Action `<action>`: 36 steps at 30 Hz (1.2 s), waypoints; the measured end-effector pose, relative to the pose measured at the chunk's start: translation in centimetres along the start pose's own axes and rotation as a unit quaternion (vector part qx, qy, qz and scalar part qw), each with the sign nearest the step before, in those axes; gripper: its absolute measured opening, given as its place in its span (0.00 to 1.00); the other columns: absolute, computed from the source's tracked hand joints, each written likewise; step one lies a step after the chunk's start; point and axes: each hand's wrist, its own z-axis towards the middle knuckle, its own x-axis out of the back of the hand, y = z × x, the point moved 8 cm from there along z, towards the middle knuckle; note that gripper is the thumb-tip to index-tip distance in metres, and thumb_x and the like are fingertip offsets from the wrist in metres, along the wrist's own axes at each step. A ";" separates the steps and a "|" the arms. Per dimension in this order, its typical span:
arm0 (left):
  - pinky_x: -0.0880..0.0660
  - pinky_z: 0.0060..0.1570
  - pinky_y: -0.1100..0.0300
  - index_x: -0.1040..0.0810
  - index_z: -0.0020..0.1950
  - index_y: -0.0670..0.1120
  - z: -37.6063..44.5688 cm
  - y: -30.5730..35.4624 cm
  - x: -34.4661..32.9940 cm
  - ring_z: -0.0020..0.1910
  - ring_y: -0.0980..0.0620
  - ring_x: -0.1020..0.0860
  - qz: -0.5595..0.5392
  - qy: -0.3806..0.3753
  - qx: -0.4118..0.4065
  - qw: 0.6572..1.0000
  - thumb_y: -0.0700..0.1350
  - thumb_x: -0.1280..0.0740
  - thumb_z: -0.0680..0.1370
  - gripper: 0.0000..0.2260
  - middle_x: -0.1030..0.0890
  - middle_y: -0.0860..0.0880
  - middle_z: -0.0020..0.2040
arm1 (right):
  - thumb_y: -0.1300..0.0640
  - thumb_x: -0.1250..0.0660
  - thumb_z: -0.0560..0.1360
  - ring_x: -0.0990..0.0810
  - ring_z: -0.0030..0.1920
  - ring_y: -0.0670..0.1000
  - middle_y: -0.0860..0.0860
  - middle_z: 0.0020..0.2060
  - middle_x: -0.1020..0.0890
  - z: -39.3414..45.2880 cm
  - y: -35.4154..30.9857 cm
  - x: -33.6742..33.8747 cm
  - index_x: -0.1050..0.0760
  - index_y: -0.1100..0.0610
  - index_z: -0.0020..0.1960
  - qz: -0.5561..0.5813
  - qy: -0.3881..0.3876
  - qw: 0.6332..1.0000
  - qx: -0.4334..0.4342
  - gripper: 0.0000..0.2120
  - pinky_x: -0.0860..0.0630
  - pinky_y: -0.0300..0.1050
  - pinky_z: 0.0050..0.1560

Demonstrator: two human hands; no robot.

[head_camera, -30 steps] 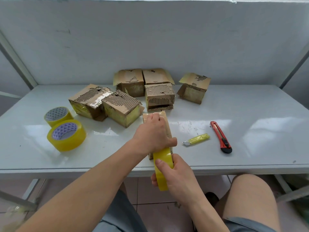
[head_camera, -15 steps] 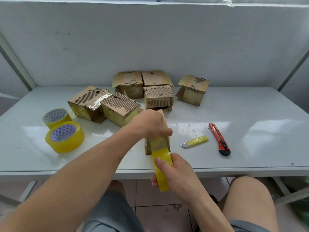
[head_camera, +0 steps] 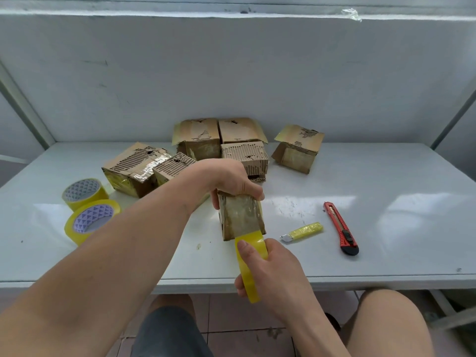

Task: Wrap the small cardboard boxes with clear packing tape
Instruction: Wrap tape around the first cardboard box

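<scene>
Nearest, the right hand [head_camera: 273, 274] grips a tape roll [head_camera: 248, 266] on edge at the tabletop's [head_camera: 386, 240] front edge, thumb on its rim. The roll's top touches the lower end of a box [head_camera: 240, 217], which the left hand [head_camera: 231, 179] clamps from above, fingers curled over its far end, tilting it up. The near face looks glossy, already taped. So the step in hand seems to be running tape around this box. Next, probably turn the box while pulling the roll, keeping the strip flat, then cut; two cutters [head_camera: 340, 228] lie just right. Two spare rolls [head_camera: 87, 215] sit left. Farther back, six more boxes [head_camera: 244, 153] cluster, some flaps lifted; contents hidden.
</scene>
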 end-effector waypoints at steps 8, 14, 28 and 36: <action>0.16 0.44 0.48 0.17 0.54 0.45 0.6 0.3 1.1 0.49 0.43 0.18 0.046 0.063 -0.007 0.997 0.64 0.37 0.79 0.24 0.19 0.44 0.52 | 0.40 0.39 0.81 0.15 0.31 0.52 0.53 0.33 0.14 2.5 -0.1 -0.2 0.29 0.55 0.49 -0.019 -0.004 1.000 -0.018 0.17 0.22 0.43 0.32; 0.27 0.46 0.53 0.19 0.53 0.50 0.6 -0.2 0.2 0.52 0.45 0.21 0.168 0.216 0.002 0.962 0.77 0.50 0.74 0.36 0.19 0.48 0.51 | 0.41 0.38 0.81 0.16 0.31 0.51 0.53 0.34 0.14 3.1 0.2 -0.7 0.29 0.54 0.50 -0.007 -0.019 1.000 -0.022 0.16 0.19 0.43 0.36; 0.25 0.54 0.48 0.21 0.52 0.51 1.5 -1.0 0.0 0.53 0.44 0.21 0.112 0.179 0.004 0.978 0.80 0.61 0.71 0.42 0.18 0.46 0.55 | 0.44 0.36 0.80 0.15 0.33 0.52 0.56 0.36 0.14 1.7 -1.7 -0.3 0.28 0.54 0.52 0.057 -0.052 0.997 -0.008 0.12 0.19 0.44 0.38; 0.26 0.54 0.50 0.23 0.55 0.53 0.8 -1.1 -0.9 0.54 0.46 0.23 0.111 0.164 -0.039 0.979 0.80 0.51 0.70 0.36 0.19 0.49 0.58 | 0.42 0.36 0.80 0.16 0.33 0.51 0.55 0.36 0.14 2.0 -0.9 -0.7 0.28 0.52 0.52 0.058 -0.050 0.997 -0.002 0.13 0.20 0.39 0.35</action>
